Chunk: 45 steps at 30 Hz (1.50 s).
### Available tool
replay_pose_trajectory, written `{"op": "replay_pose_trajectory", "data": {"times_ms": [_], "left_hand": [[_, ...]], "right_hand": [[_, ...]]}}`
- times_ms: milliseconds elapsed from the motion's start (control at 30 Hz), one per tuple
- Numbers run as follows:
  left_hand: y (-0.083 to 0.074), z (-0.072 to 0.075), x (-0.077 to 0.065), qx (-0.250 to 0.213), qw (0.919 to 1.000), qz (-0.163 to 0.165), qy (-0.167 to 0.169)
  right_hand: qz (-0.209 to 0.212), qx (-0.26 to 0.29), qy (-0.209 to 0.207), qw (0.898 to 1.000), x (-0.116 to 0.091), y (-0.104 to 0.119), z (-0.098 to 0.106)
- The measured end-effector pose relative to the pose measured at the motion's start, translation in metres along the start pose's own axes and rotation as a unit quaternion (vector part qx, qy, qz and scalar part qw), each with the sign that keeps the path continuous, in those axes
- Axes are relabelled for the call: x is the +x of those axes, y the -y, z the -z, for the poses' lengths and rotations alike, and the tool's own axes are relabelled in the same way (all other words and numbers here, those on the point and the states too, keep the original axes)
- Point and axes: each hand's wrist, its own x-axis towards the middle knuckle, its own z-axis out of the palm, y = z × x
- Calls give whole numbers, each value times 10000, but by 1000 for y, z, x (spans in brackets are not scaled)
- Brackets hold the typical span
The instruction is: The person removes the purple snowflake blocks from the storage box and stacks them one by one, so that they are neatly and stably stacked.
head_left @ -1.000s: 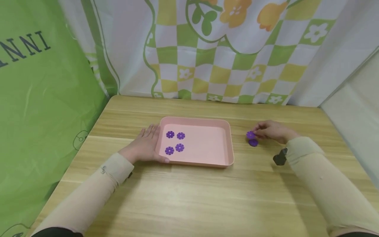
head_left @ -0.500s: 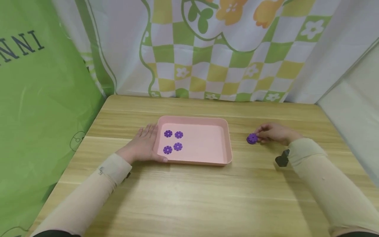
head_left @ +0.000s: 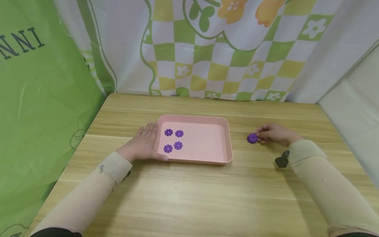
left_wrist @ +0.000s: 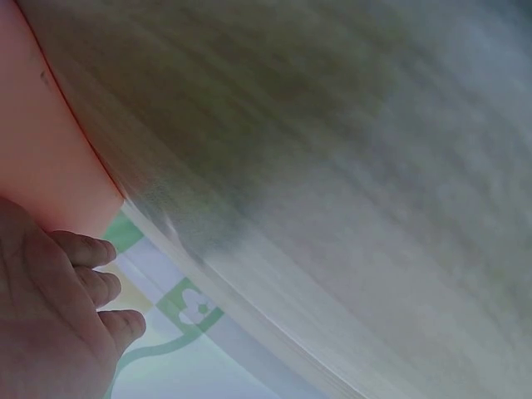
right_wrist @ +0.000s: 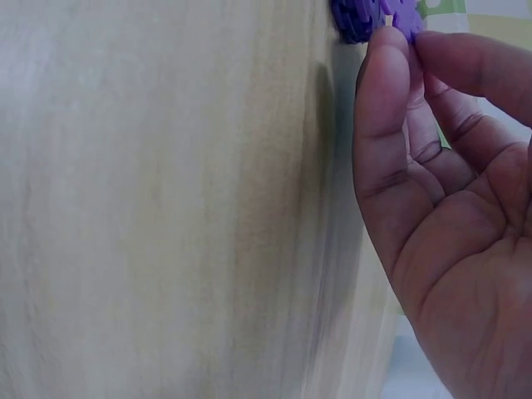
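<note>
A shallow pink tray point(head_left: 204, 143) lies on the wooden table with several purple notched snowflake discs point(head_left: 178, 145) spread over its left half. My left hand point(head_left: 142, 144) rests along the tray's left side, fingers straight and thumb at the front-left corner; in the left wrist view its fingers point(left_wrist: 100, 287) lie by the pink wall. Right of the tray, my right hand point(head_left: 275, 134) pinches a purple snowflake disc point(right_wrist: 405, 18) between thumb and fingertips. That disc overlaps more purple discs point(right_wrist: 356, 21) stacked on the table, mostly hidden beneath it in the head view.
Under the right cuff hangs a black wrist camera point(head_left: 282, 159). A checked, flowered curtain point(head_left: 219, 65) borders the table's back edge, and a green sheet point(head_left: 44, 115) hangs along the left. Bare wood of the table point(head_left: 195, 197) shows in front of the tray.
My right hand has brought the pinched disc down and toward me, over the purple disc lying there. The left hand stays at the tray; the head view shifts slightly.
</note>
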Motion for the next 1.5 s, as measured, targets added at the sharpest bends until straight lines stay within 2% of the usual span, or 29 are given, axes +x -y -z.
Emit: {"op": "replay_pose_trajectory", "data": {"times_ms": [467, 1500], "left_hand": [[-2, 3, -1, -46, 10000, 3, 50], [0, 0, 1, -49, 10000, 27, 69]], "right_hand": [[-24, 132, -29, 9999, 0, -5, 0], [-28, 309, -113, 9995, 2, -6, -2]]}}
